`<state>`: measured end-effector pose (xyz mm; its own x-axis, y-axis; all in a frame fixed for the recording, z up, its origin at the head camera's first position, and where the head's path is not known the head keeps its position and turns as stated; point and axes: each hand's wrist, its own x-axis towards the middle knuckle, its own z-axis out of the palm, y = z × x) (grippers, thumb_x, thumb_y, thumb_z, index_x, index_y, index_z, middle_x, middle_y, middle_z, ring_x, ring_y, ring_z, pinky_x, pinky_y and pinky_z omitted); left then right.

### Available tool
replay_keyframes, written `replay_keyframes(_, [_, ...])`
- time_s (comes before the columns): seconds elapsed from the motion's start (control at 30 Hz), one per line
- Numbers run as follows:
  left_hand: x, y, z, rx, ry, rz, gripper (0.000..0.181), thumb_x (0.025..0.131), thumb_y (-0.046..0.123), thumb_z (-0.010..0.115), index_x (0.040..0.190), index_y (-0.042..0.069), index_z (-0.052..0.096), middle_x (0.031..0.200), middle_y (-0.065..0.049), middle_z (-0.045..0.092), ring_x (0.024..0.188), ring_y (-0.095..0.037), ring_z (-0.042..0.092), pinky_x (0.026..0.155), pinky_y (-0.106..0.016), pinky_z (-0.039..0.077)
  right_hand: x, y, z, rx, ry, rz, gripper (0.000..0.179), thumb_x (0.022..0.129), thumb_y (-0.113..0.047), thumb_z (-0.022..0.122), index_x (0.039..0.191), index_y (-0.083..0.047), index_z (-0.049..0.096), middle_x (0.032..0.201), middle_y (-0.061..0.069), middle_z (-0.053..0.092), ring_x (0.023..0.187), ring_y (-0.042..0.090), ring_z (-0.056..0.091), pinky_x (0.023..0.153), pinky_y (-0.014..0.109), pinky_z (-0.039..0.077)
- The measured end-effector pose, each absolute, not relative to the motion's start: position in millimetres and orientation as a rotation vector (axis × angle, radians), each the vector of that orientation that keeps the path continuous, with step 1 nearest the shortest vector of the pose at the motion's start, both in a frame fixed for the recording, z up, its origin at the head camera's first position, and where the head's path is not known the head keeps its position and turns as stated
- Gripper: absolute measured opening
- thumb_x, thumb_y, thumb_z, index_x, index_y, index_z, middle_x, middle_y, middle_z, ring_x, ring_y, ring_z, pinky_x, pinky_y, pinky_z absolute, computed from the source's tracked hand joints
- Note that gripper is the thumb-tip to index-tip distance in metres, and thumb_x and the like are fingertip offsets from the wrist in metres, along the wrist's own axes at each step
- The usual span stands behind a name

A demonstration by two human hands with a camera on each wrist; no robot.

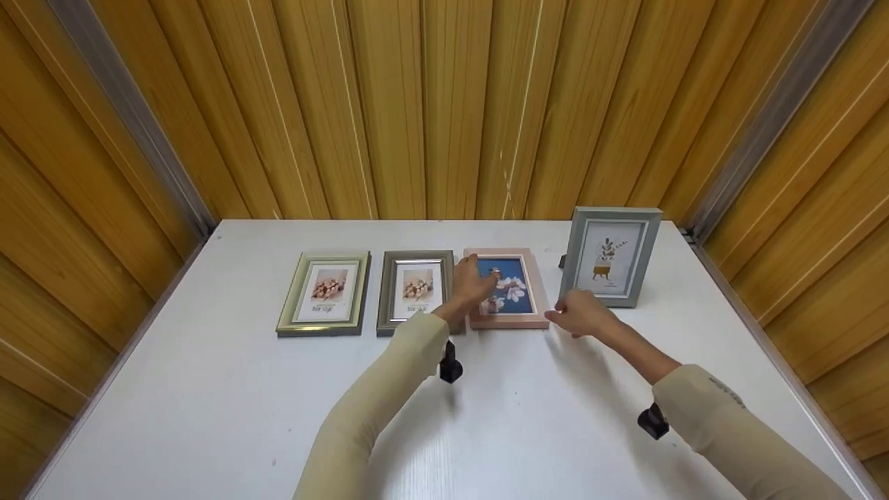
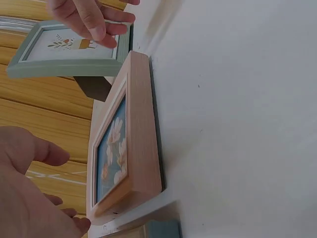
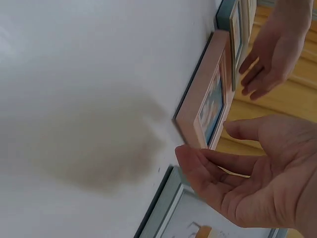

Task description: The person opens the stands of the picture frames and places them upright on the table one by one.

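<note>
A pink picture frame with white blossoms on blue lies face up on the white table. My left hand hovers over its left side; the left wrist view shows thumb and fingers spread apart beside the pink frame, holding nothing. Close to its lower right corner is my right hand, loosely bent fingers parted from the thumb and nothing between them. Behind this hand a grey-green picture frame stands upright on a back support, its lower left corner covered by the fingers.
Left of the pink frame lie a grey-brown picture frame and a gold one, both face up in a row. Corrugated wood-patterned walls enclose the white table. A black wrist device hangs under the left sleeve.
</note>
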<state>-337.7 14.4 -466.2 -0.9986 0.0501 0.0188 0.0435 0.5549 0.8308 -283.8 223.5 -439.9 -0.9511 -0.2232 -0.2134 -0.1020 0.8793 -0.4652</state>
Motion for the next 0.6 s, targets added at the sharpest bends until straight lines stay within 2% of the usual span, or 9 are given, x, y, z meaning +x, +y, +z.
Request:
replay_keyframes(0.13, [-339.2,11.0,-469.0,0.080,2.681,1.534,0.067,0.100,0.018,0.060,0.154,-0.010,0.032,0.157,-0.027,0.040,0.149,-0.039,0.038,0.124,-0.045,0.032,-287.9,202.2,-449.5,-0.335,2.890,-0.660,0.039,0.096,-0.018,0.064,0.109,0.019,0.066,0.086,0.023,0.070,0.068,0.020,0.060,0.060,0.031,0.051])
replay_keyframes(0.23, [-340.0,10.1,-470.8,0.096,2.610,1.597,0.067,0.100,0.017,0.058,0.154,-0.011,0.031,0.157,-0.028,0.040,0.149,-0.039,0.037,0.124,-0.046,0.031,-292.4,195.5,-458.7,-0.336,2.929,-0.678,0.032,0.094,-0.015,0.065,0.095,0.017,0.066,0.074,0.014,0.059,0.066,0.019,0.050,0.056,0.027,0.039])
replay_keyframes(0.3, [-339.9,9.9,-471.2,0.084,2.552,1.627,0.068,0.100,0.018,0.057,0.155,-0.011,0.029,0.159,-0.028,0.037,0.151,-0.039,0.035,0.125,-0.046,0.031,-295.1,194.7,-464.1,-0.305,2.926,-0.697,0.028,0.093,-0.015,0.066,0.091,0.014,0.065,0.073,0.007,0.051,0.066,0.018,0.047,0.056,0.026,0.035])
replay_keyframes(0.43, [-340.5,10.6,-469.7,0.020,2.482,1.633,0.072,0.100,0.019,0.058,0.156,-0.011,0.023,0.162,-0.029,0.032,0.152,-0.039,0.032,0.125,-0.045,0.029,-300.1,196.2,-472.0,-0.261,2.912,-0.730,0.025,0.093,-0.013,0.064,0.088,0.011,0.064,0.069,0.003,0.047,0.064,0.017,0.046,0.054,0.024,0.032])
replay_keyframes(0.5, [-341.5,10.9,-468.2,-0.010,2.456,1.637,0.072,0.100,0.019,0.058,0.156,-0.011,0.023,0.161,-0.030,0.033,0.151,-0.040,0.034,0.124,-0.045,0.031,-302.9,196.9,-475.4,-0.252,2.906,-0.763,0.023,0.095,-0.014,0.063,0.087,0.008,0.064,0.068,0.002,0.047,0.063,0.016,0.045,0.053,0.024,0.032])
replay_keyframes(0.6, [-343.1,10.6,-466.5,-0.054,2.441,1.630,0.069,0.100,0.019,0.058,0.155,-0.011,0.027,0.158,-0.029,0.038,0.148,-0.040,0.039,0.123,-0.046,0.034,-307.5,196.8,-480.5,-0.261,2.927,-0.783,0.023,0.096,-0.014,0.060,0.077,0.000,0.059,0.065,0.001,0.045,0.060,0.015,0.043,0.051,0.023,0.030])
